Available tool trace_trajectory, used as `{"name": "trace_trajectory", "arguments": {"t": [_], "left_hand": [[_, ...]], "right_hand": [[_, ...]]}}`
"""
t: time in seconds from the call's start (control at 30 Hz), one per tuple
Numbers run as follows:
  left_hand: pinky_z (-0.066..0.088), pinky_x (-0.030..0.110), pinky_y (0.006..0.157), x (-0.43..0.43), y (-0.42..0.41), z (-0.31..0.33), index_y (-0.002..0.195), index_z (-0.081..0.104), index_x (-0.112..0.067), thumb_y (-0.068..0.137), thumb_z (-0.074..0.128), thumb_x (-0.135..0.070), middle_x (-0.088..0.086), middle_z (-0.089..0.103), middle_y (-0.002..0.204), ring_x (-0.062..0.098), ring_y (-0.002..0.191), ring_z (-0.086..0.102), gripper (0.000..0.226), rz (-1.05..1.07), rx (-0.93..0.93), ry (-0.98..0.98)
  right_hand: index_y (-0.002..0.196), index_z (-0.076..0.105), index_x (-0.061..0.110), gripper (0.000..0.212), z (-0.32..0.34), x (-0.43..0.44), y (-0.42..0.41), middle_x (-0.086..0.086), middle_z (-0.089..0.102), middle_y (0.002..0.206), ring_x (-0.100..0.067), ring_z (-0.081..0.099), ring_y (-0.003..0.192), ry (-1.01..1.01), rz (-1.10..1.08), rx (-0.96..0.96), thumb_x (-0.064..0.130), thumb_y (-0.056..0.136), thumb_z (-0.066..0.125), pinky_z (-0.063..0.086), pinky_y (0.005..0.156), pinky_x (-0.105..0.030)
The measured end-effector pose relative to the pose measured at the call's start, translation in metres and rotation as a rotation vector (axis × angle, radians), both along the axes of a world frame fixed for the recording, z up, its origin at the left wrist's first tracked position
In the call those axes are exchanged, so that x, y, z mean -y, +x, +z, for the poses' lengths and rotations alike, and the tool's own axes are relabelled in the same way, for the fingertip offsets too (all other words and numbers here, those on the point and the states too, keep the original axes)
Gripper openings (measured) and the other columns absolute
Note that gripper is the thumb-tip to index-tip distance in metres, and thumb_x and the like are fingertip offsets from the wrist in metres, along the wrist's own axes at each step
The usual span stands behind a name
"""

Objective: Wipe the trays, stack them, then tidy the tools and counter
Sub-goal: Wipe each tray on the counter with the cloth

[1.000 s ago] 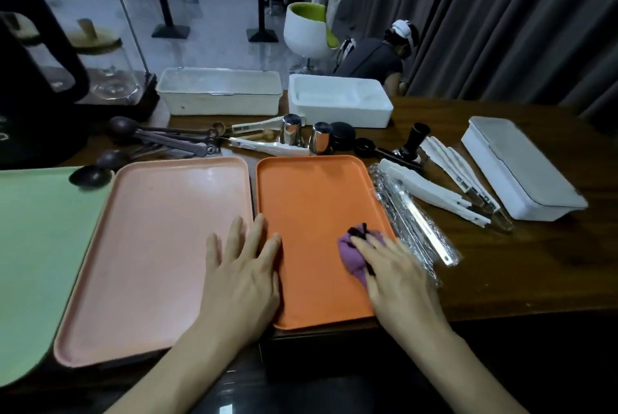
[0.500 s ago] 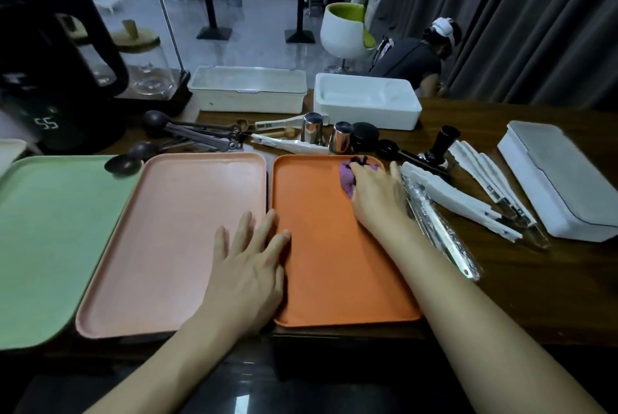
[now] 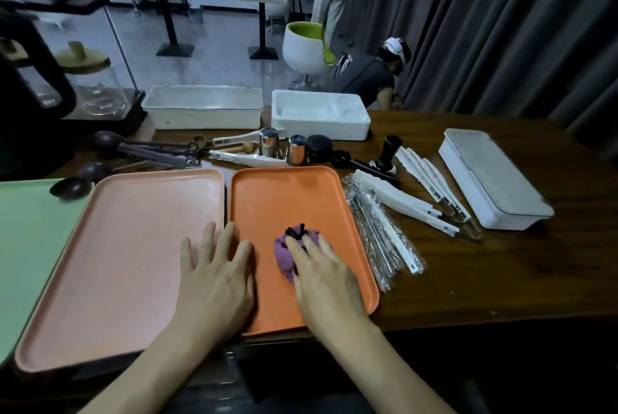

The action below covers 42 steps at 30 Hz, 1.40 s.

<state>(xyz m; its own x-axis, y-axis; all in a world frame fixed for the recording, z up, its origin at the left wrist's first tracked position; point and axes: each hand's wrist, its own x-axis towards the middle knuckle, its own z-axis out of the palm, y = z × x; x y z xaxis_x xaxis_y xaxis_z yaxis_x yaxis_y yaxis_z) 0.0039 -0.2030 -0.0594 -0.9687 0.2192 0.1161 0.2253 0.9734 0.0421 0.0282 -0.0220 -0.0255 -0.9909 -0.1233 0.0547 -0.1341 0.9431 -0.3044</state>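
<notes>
The wooden table [image 3: 501, 286] carries everything, and judged from how it lies, the job is in its first stage. Three trays sit side by side in one layer along the near edge: a green tray [image 3: 33, 246] at the far left, a pink tray [image 3: 133, 263] in the middle, and an orange tray [image 3: 287, 199] just beside it on the right. None is stacked on another, so stacking is not yet begun. Whether the green and pink ones are already wiped cannot be told from their surfaces. Behind and to the right the tools lie loose: a lidded white box [image 3: 491, 176], dark scoops [image 3: 110, 141], steel cups [image 3: 269, 142], a black tamper [image 3: 388, 154], white packets [image 3: 401, 199] and clear-wrapped pieces [image 3: 378, 229] touching the orange tray's right rim. Tidying these is all left to do. The left hand [image 3: 217, 283] lies flat with spread fingers across the seam between pink and orange trays, holding nothing, apparently steadying them. The right hand [image 3: 324, 276] rests on the orange tray's near half, its fingers nearly straight and pressing down a bunched purple cloth [image 3: 284, 253]; its thumb is hidden. The wipe of the orange tray looks to be under way.
</notes>
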Motion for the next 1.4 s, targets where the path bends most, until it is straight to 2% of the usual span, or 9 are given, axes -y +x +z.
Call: {"name": "trace_trajectory", "arguments": {"t": [0.3,0.47,0.63,0.83,1.03,1.13,1.2,1.3,1.4], "left_hand": [[0.031,0.072,0.104,0.005,0.001,-0.002,0.121,0.056,-0.022,0.088,0.037,-0.036,0.013,0.05,0.145,0.048,0.138,0.042,0.041,-0.009,-0.063,0.009],[0.028,0.072,0.106,0.002,0.002,-0.003,0.124,0.059,-0.021,0.088,0.038,-0.034,0.016,0.05,0.148,0.048,0.14,0.04,0.044,-0.009,-0.062,0.003],[0.031,0.075,0.101,0.008,0.0,-0.001,0.128,0.053,-0.021,0.086,0.037,-0.037,0.017,0.047,0.149,0.051,0.139,0.04,0.048,-0.042,-0.047,-0.02],[0.027,0.073,0.106,0.005,0.001,0.008,0.127,0.059,-0.024,0.09,0.035,-0.036,0.011,0.048,0.149,0.048,0.142,0.038,0.045,0.011,0.002,-0.029],[0.015,0.069,0.116,-0.001,-0.001,0.015,0.131,0.055,-0.024,0.102,0.033,-0.038,0.009,0.037,0.158,0.042,0.153,0.017,0.039,0.028,0.049,-0.024],[0.009,0.063,0.12,-0.004,0.001,0.018,0.139,0.049,-0.027,0.104,0.036,-0.05,0.005,0.026,0.165,0.035,0.156,0.006,0.044,0.047,0.064,-0.002],[0.011,0.062,0.121,-0.009,0.004,0.019,0.143,0.048,-0.029,0.103,0.038,-0.051,0.005,0.025,0.167,0.035,0.157,0.006,0.046,0.02,0.065,0.048],[0.01,0.06,0.123,-0.023,0.008,0.027,0.147,0.045,-0.035,0.103,0.037,-0.054,0.002,0.024,0.168,0.031,0.157,0.006,0.049,-0.069,0.085,0.175],[0.012,0.052,0.125,-0.034,0.018,0.038,0.148,0.045,-0.038,0.094,0.022,-0.071,-0.003,0.026,0.167,0.026,0.157,0.009,0.067,-0.145,0.154,0.312]], "right_hand": [[0.148,0.042,0.043,0.06,0.018,-0.047,0.038,0.02,0.044,0.151,-0.005,0.031,0.146,-0.128,0.001,0.061,0.016,0.096,0.053,0.034,0.114,-0.026],[0.148,0.042,0.038,0.06,0.004,-0.037,0.038,0.015,0.048,0.149,-0.015,0.035,0.145,-0.084,-0.08,-0.032,0.015,0.094,0.056,0.033,0.116,-0.028],[0.14,0.05,0.034,0.053,0.0,0.02,0.045,0.008,0.055,0.139,-0.022,0.042,0.137,-0.194,0.111,-0.039,0.018,0.09,0.044,0.043,0.109,-0.036],[0.134,0.06,0.035,0.052,0.014,-0.029,0.056,0.01,0.061,0.13,-0.018,0.053,0.124,-0.233,0.005,-0.054,0.012,0.088,0.049,0.047,0.099,-0.03],[0.135,0.06,0.043,0.053,0.025,-0.058,0.056,0.009,0.067,0.129,-0.011,0.063,0.112,-0.48,-0.141,0.007,0.014,0.092,0.068,0.035,0.085,0.002],[0.139,0.057,0.043,0.057,0.038,-0.082,0.066,0.008,0.067,0.131,-0.005,0.065,0.111,-0.573,-0.203,-0.054,0.014,0.092,0.071,0.047,0.099,-0.012],[0.14,0.055,0.041,0.057,0.044,-0.102,0.073,0.007,0.067,0.13,-0.004,0.064,0.106,-0.568,-0.257,-0.085,0.015,0.092,0.072,0.042,0.093,-0.004],[0.14,0.056,0.038,0.054,0.047,-0.137,0.074,0.002,0.07,0.126,-0.011,0.066,0.103,-0.544,-0.403,-0.103,0.018,0.092,0.073,0.041,0.089,-0.008],[0.143,0.054,0.034,0.052,0.044,-0.17,0.071,-0.003,0.071,0.123,-0.021,0.066,0.107,-0.459,-0.542,-0.122,0.022,0.095,0.069,0.049,0.095,-0.024]]}}
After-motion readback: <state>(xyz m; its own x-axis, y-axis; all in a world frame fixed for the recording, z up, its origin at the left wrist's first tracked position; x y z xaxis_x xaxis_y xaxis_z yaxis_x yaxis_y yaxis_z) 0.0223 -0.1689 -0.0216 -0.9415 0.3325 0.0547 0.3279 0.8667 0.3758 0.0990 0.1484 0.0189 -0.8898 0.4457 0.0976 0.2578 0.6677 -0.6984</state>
